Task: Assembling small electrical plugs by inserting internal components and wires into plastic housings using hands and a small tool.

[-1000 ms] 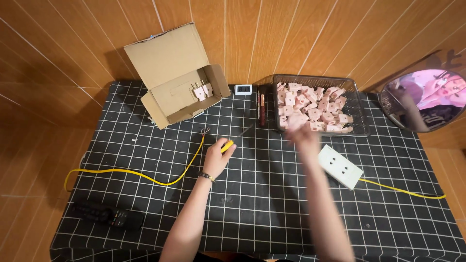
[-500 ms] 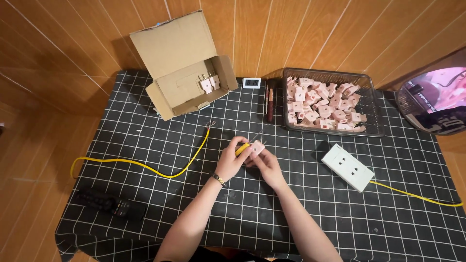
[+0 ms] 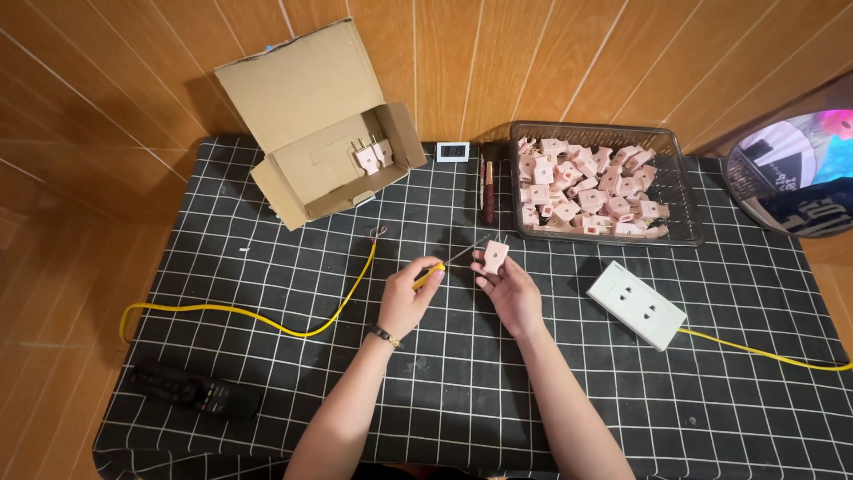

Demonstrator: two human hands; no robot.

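The plug (image 3: 495,256) is small, pale pink plastic, with two thin metal prongs at its far end. Its long axis runs near to far, with the prongs pointing away toward the wall. It is over the middle of the black checked table (image 3: 267,293). The right hand (image 3: 508,289) pinches it by the fingertips. The left hand (image 3: 410,298) is closed around a yellow-handled screwdriver (image 3: 440,269), whose tip points right toward the plug.

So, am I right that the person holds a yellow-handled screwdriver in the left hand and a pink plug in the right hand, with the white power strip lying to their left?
Not quite. The head view shows the white power strip lying to their right, below the basket. The rest holds: the left hand grips the yellow-handled screwdriver and the right hand holds the pink plug.
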